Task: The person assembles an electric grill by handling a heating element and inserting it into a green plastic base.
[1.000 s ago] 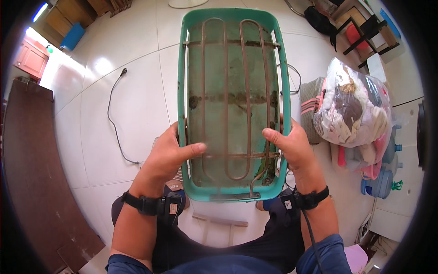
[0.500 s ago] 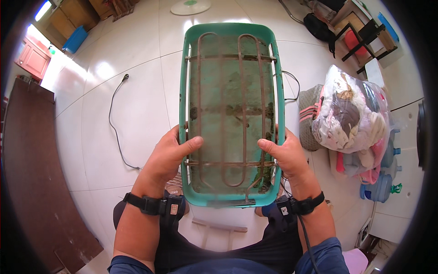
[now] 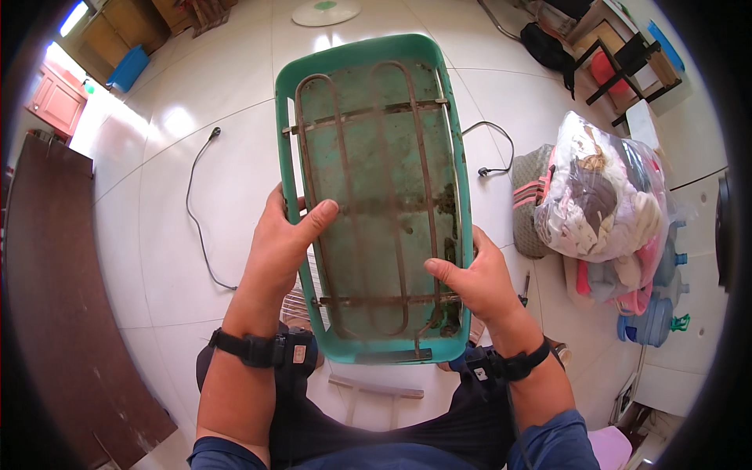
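Observation:
A shallow green electric heater body (image 3: 372, 266) with rounded corners hangs over my lap, its top leaning left. Inside it, a brown bent heating tube (image 3: 427, 160) runs in long loops across metal crossbars (image 3: 376, 117). Brown stains and dark grime mark the inner face, thickest along the right. My left hand (image 3: 280, 247) grips the left rim, and my right hand (image 3: 479, 278) the right rim lower down. Both thumbs lie over the inside edges, while most of the fingers are hidden underneath. A wire grille (image 3: 296, 307) shows partly from behind the heater's lower left.
A black cord (image 3: 190, 205) with a plug lies on the tiles at left; another plug (image 3: 484, 171) lies right of the heater. A clear bag of clothes (image 3: 599, 188), water jugs (image 3: 648, 325) and a small stool (image 3: 376, 386) stand nearby. A dark wooden panel (image 3: 63, 298) is far left.
The heater has tilted, its top swinging left. My left hand has risen slightly and my right hand has moved a little left and down. The right-hand plug has come into sight.

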Action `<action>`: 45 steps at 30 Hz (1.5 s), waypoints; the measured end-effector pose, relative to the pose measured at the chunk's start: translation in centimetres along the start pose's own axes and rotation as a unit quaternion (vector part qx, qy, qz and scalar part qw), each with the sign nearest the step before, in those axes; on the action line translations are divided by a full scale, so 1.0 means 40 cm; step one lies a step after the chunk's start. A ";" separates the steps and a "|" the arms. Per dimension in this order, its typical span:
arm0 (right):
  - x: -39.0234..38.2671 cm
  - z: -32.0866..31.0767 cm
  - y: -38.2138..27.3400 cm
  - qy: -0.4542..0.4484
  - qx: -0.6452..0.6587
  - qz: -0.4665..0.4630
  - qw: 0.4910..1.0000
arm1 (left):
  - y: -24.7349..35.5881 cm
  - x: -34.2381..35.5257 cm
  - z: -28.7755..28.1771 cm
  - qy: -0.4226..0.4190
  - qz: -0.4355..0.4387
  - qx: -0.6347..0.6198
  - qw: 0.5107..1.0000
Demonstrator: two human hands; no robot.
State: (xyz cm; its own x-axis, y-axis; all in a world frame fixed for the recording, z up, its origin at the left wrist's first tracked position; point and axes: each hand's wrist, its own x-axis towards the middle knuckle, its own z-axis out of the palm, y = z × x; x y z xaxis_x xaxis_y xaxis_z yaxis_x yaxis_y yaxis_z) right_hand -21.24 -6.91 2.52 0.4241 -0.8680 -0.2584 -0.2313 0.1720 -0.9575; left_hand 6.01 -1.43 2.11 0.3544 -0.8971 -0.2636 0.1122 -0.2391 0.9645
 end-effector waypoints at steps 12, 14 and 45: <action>-0.035 0.031 0.000 0.005 -0.106 -0.059 0.993 | -0.002 0.012 0.008 0.097 0.013 0.042 0.994; -0.034 0.033 0.000 -0.007 -0.100 -0.028 0.995 | -0.005 0.012 0.007 0.104 0.009 0.076 0.992; 0.068 -0.021 -0.058 0.120 -0.019 -0.105 0.987 | -0.020 -0.100 0.102 0.125 0.165 0.226 0.952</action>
State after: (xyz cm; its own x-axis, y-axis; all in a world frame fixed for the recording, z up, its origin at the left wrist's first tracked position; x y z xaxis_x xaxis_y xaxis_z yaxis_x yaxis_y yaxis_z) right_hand -20.27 -10.05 4.15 0.2473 -0.9689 -0.0131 -0.1961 -0.0368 -0.9799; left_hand 0.70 0.84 2.45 0.5181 -0.8478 0.1132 -0.4348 -0.1470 0.8885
